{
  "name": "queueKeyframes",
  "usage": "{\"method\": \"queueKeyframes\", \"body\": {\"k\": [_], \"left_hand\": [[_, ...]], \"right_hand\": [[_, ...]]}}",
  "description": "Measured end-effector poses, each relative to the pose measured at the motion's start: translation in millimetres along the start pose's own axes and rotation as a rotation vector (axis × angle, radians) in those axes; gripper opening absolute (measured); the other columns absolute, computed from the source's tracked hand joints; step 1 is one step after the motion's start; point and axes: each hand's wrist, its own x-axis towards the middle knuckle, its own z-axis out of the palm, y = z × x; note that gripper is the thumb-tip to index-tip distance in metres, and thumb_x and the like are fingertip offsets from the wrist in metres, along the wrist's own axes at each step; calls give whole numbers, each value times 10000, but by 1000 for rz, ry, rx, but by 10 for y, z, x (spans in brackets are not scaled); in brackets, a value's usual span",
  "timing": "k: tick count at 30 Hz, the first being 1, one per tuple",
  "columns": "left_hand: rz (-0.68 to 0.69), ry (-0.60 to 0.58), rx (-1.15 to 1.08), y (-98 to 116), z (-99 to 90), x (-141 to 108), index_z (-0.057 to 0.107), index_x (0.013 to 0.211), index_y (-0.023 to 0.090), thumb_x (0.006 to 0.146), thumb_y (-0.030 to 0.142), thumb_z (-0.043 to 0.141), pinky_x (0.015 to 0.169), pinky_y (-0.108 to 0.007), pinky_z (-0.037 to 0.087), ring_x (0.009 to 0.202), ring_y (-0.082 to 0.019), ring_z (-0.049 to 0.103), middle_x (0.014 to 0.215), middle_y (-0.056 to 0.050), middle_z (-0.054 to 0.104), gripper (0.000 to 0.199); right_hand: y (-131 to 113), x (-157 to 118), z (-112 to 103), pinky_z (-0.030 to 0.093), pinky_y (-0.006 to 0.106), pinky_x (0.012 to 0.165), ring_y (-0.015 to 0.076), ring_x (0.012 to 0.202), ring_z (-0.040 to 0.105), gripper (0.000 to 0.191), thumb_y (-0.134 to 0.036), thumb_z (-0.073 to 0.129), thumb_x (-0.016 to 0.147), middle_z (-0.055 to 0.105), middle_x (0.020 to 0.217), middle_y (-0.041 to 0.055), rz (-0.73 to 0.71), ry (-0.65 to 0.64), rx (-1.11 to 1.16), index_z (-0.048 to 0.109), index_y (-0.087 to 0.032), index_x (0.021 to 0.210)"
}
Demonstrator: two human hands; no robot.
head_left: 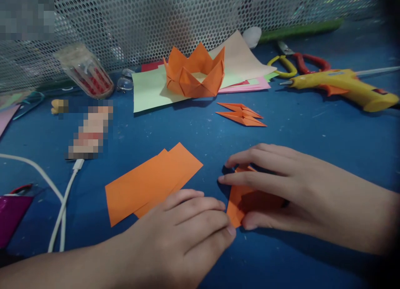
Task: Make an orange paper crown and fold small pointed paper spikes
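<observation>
Lying at nine o'clock from the paper (233,203), strips (140,182) overlapped on the table (131,132). The left hand (187,234) was half open, fingers together, tips at the paper's seven o'clock corner; any grip could not be told. The paper lay beneath the right hand (287,189), fingers loosely arched over it, thumb by its lower edge. Judging by this, edges wanted matching first, then firm, even pressure outward along the fold.

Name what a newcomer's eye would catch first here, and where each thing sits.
Probably the spiky orange paper ring, standing on pale green paper before the mesh. Next, the yellow glue gun, lying at the right. Then the right hand, spread over orange paper in the foreground.
</observation>
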Motion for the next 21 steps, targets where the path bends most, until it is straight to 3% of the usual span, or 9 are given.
{"method": "queueKeyframes", "body": {"k": [6,9,15,18,21], "left_hand": [[-8,-9,-30,-20,-22,37,783,1410,187,1157,8,484,1383,-263,420,1581,-138,662,1554,-20,818,431],[-1,-2,-48,-23,-19,46,785,1378,197,1148,9,498,1377,-236,411,1527,-111,704,1544,-16,825,414],[-42,-2,-73,-5,-56,83,798,1374,187,1201,67,450,1279,-193,517,1384,-109,795,1477,-12,858,407],[-40,4,-96,-14,-54,65,821,1350,192,1232,118,452,1265,-198,540,1387,-123,799,1450,-14,869,394],[21,-6,-82,-39,-3,27,791,1424,174,1240,112,493,1386,-251,419,1502,-130,724,1489,9,852,357]], "right_hand": [[-55,-30,28,689,425,871,274,1089,846,509,-542,407,1273,831,1336,146,17,63,-152,746,-193,1422],[-107,-31,65,686,431,893,287,1144,838,481,-486,392,1280,835,1334,162,33,93,-220,727,-188,1454],[-72,-92,146,695,538,856,384,1127,836,705,-728,410,1218,830,1324,211,185,158,-266,794,-156,1369],[-16,-97,124,716,515,853,362,1124,848,603,-719,522,1193,846,1287,163,199,133,-158,790,-192,1312],[-8,-52,96,735,446,895,308,1130,848,408,-628,625,1177,844,1268,110,256,134,20,796,-258,1151]]}}
